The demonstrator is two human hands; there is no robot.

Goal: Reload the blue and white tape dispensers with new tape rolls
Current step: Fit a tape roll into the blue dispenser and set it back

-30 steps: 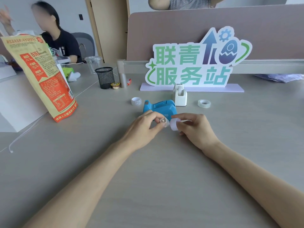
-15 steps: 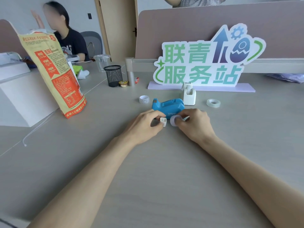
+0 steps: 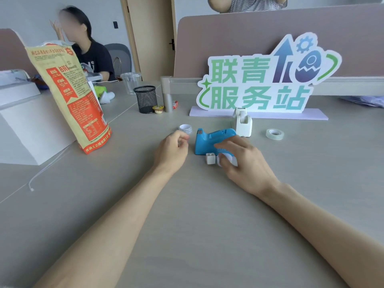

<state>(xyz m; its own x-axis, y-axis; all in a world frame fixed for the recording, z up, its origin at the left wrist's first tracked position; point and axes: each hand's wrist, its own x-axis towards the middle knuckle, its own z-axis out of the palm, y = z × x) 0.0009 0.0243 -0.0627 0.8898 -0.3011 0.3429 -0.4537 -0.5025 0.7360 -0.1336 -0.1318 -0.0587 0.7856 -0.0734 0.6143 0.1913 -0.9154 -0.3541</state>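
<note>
The blue tape dispenser (image 3: 209,140) stands at the middle of the table, with the white dispenser (image 3: 242,124) just behind its right end. A small white hub (image 3: 210,158) sits on the table in front of the blue one. My right hand (image 3: 247,163) is beside it, thumb and fingers around a white tape core (image 3: 227,159) that touches the table, and its index finger lies against the blue dispenser. My left hand (image 3: 171,151) hovers left of the dispenser, loosely curled and holding nothing. A white roll (image 3: 185,128) lies behind it. A clear tape roll (image 3: 274,134) lies at the right.
A tall orange-and-yellow bag (image 3: 70,96) stands at the left beside a white box (image 3: 22,129). A black mesh pen cup (image 3: 145,99) and a green-lettered sign (image 3: 259,84) stand at the back. One person sits at the far left and another stands behind the partition.
My left hand has let go of the small white hub, which now stands on the table, and drawn back to the left. My right hand has lowered the white core to the table.
</note>
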